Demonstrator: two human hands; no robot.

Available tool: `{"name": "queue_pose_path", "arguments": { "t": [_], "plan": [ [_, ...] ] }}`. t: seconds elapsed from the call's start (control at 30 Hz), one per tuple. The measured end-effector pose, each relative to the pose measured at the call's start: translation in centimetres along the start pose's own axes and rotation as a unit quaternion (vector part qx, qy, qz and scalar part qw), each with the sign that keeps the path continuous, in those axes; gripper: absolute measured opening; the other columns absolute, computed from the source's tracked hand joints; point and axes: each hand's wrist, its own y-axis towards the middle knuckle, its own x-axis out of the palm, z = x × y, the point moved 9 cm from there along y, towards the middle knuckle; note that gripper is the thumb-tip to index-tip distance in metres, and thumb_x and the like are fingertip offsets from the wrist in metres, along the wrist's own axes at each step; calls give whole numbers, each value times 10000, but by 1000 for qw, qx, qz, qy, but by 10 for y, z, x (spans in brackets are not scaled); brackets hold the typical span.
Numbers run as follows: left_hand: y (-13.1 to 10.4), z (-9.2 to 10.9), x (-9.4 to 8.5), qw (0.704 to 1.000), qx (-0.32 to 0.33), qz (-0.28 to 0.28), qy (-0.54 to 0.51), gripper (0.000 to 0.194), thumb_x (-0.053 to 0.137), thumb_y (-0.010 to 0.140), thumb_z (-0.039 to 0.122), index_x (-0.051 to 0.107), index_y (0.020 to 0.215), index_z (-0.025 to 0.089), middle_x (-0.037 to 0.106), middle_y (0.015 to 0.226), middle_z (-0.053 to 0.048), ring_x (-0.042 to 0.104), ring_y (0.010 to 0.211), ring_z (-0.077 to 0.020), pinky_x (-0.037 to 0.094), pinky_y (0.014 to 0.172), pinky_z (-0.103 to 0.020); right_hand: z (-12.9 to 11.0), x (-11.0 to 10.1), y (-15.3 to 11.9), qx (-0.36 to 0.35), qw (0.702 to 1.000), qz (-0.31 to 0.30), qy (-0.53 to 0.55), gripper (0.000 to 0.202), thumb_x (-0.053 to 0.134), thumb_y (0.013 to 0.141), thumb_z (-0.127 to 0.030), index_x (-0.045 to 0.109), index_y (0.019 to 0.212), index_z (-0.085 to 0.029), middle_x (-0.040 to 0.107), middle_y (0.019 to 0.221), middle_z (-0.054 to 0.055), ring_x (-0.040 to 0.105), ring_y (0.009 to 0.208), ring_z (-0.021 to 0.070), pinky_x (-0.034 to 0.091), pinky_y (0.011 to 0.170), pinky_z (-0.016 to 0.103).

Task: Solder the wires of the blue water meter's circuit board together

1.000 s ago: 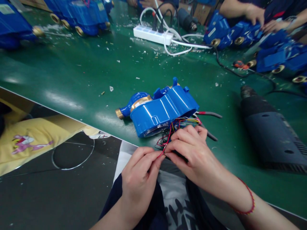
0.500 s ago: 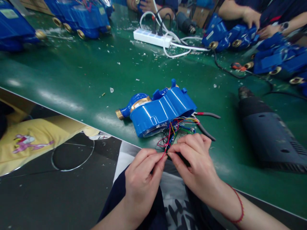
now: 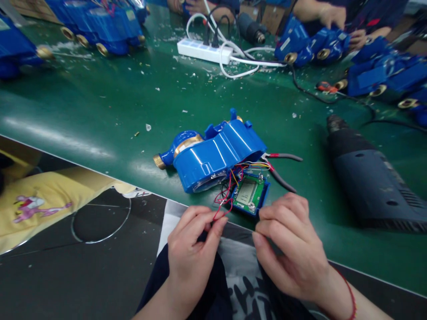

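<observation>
Between thumb and fingers, my left hand (image 3: 195, 246) pinches a red wire (image 3: 220, 213) at the table's near edge. My right hand (image 3: 290, 242) is closed, its fingertips pressed together just below the circuit board; whether anything small is between them is hidden. The green circuit board with a display (image 3: 248, 192) lies face up in a blue frame. Thin coloured wires run from it towards the blue meter housing (image 3: 216, 153), which lies on its side behind. Grey-and-red handled pliers (image 3: 282, 175) stick out at the housing's right end.
A dark heat gun (image 3: 373, 178) lies at the right on the green table (image 3: 110, 111). Behind are a white power strip (image 3: 204, 51) with cables, an orange-handled tool (image 3: 326, 87) and several blue meters (image 3: 370, 78). Another person's hands (image 3: 333, 18) touch meters at the back right.
My right hand has moved right and down, away from my left hand and the wires, uncovering the circuit board. My left hand still pinches the red wire. The whole view has shifted slightly.
</observation>
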Motion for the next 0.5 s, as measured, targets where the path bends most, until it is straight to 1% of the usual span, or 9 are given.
{"name": "queue_pose_path", "arguments": {
  "t": [0.07, 0.1, 0.17, 0.23, 0.3, 0.37, 0.43, 0.5],
  "plan": [
    [-1, -2, 0, 1000, -3, 0, -5, 70, 634, 810, 120, 669, 864, 147, 563, 852, 29, 523, 722, 59, 428, 660, -3, 1, 2, -1, 1, 1000, 13, -7, 96, 511, 821, -51, 575, 807, -122, 585, 858, 70, 472, 834, 185, 333, 794, 388],
    [-1, -2, 0, 1000, -2, 2, -8, 79, 624, 817, 117, 666, 876, 149, 566, 865, 28, 534, 753, 55, 436, 683, -6, 2, 4, 0, 0, 1000, 17, -20, 101, 528, 828, -56, 598, 856, -122, 600, 888, 72, 472, 859, 191, 337, 802, 388],
    [-2, 0, -1, 1000, 6, 4, -12, 83, 606, 826, 106, 657, 881, 142, 569, 881, 23, 549, 803, 45, 450, 730, -18, 0, 12, 3, -19, 998, 18, -57, 132, 554, 875, -94, 631, 974, -136, 629, 929, 59, 462, 889, 191, 323, 826, 385],
    [-2, 4, -2, 1000, 22, 6, -6, 75, 599, 824, 89, 651, 864, 126, 570, 872, 18, 554, 815, 39, 460, 759, -28, -3, 21, 7, -46, 995, 9, -93, 161, 510, 945, -155, 642, 1035, -150, 649, 921, 38, 449, 878, 178, 293, 840, 382],
    [-2, 8, -4, 999, 42, 11, 6, 86, 594, 821, 76, 657, 862, 118, 573, 870, 12, 558, 825, 34, 467, 787, -33, -5, 26, 10, -63, 991, 7, -114, 247, 415, 999, -191, 658, 1008, -151, 657, 878, 25, 438, 845, 170, 269, 831, 384],
    [-1, 9, -6, 998, 51, 20, 13, 107, 596, 819, 77, 667, 887, 120, 578, 888, 5, 562, 830, 30, 472, 785, -34, -4, 26, 11, -68, 991, 12, -117, 316, 362, 1013, -184, 668, 946, -144, 658, 846, 25, 430, 815, 166, 263, 816, 384],
    [1, 6, -7, 999, 37, 25, 3, 112, 608, 817, 100, 668, 909, 123, 580, 912, -6, 570, 815, 19, 479, 742, -42, -5, 27, 10, -82, 990, 5, -113, 322, 360, 1003, -152, 668, 914, -129, 652, 826, 33, 434, 799, 163, 269, 805, 377],
    [3, 2, -6, 1000, 8, 20, -17, 83, 616, 815, 124, 666, 881, 119, 583, 899, -14, 579, 788, 7, 477, 685, -46, -5, 28, 10, -96, 990, -9, -106, 314, 366, 990, -124, 666, 897, -123, 638, 799, 37, 446, 792, 162, 275, 809, 371]
  ]
}}
